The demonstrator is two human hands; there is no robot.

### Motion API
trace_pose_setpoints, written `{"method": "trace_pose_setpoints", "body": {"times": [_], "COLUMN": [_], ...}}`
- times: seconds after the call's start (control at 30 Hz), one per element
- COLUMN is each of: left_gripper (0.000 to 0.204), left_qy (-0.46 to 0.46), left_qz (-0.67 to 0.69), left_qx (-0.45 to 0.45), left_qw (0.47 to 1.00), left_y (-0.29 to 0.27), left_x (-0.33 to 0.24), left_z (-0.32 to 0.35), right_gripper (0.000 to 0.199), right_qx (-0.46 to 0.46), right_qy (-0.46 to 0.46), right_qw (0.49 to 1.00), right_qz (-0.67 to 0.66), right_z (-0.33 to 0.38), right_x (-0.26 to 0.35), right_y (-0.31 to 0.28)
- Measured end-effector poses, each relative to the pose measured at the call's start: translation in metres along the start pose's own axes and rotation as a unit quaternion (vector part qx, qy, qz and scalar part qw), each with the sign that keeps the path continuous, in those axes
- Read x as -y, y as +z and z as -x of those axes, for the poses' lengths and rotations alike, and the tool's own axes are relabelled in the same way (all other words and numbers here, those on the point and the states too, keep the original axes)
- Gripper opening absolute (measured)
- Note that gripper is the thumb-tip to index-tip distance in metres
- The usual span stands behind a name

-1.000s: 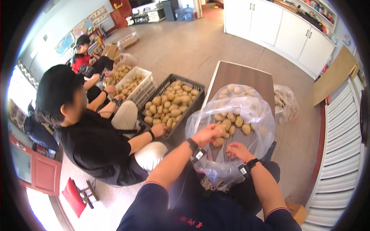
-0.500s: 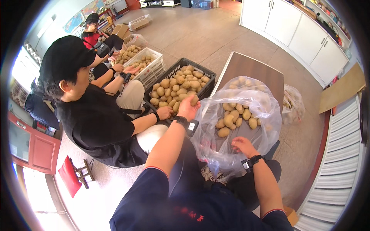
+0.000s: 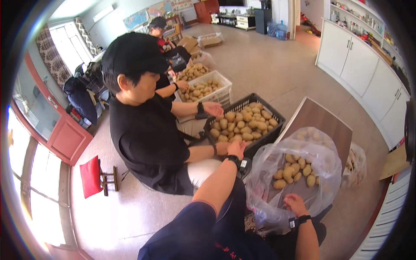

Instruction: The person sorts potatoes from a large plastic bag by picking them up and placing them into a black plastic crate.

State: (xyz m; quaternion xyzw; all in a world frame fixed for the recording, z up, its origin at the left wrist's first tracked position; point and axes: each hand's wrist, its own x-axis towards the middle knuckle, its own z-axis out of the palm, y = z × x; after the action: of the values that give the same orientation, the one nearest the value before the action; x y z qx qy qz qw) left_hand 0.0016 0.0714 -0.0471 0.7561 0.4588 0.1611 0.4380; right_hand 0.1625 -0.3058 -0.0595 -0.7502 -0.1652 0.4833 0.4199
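Observation:
My left hand reaches over the near edge of a black plastic crate full of potatoes. Its fingers are closed round a potato, low over the pile. My right hand is at the near side of a clear plastic bag, fingers loosely apart with nothing in them. Several potatoes lie in the bag, beyond that hand. The bag's mouth is spread wide on a brown low table. I wear a dark band on each wrist.
Close on my left sits a co-worker in black, one hand open above the crate. A white crate of potatoes stands beyond, near another person. A red folding stool is at left; another bag lies right of the table.
My view has swung left, so everything sits farther right in it. My left hand has lowered the potato toward the pile. The co-worker's far hand has opened out over the black crate.

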Motion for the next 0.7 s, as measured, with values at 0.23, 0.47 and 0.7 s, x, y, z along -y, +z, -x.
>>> {"method": "trace_pose_setpoints", "body": {"times": [0.23, 0.47, 0.7], "left_gripper": [0.038, 0.027, 0.025], "left_qy": [-0.047, 0.084, -0.103], "left_qz": [0.715, 0.518, 0.561], "left_qx": [-0.129, -0.036, 0.023], "left_qw": [0.685, 0.85, 0.821], "left_y": [-0.05, -0.063, -0.034], "left_x": [0.111, 0.073, -0.041], "left_z": [-0.017, -0.006, 0.051], "right_gripper": [0.037, 0.056, 0.063], "right_qx": [0.086, -0.07, -0.161], "right_qy": [-0.074, -0.311, -0.395], "right_qw": [0.991, 0.911, 0.818], "right_qz": [0.068, 0.262, 0.386], "right_z": [-0.032, -0.029, -0.021], "right_x": [0.019, 0.052, 0.088], "right_y": [0.067, 0.083, 0.092]}}
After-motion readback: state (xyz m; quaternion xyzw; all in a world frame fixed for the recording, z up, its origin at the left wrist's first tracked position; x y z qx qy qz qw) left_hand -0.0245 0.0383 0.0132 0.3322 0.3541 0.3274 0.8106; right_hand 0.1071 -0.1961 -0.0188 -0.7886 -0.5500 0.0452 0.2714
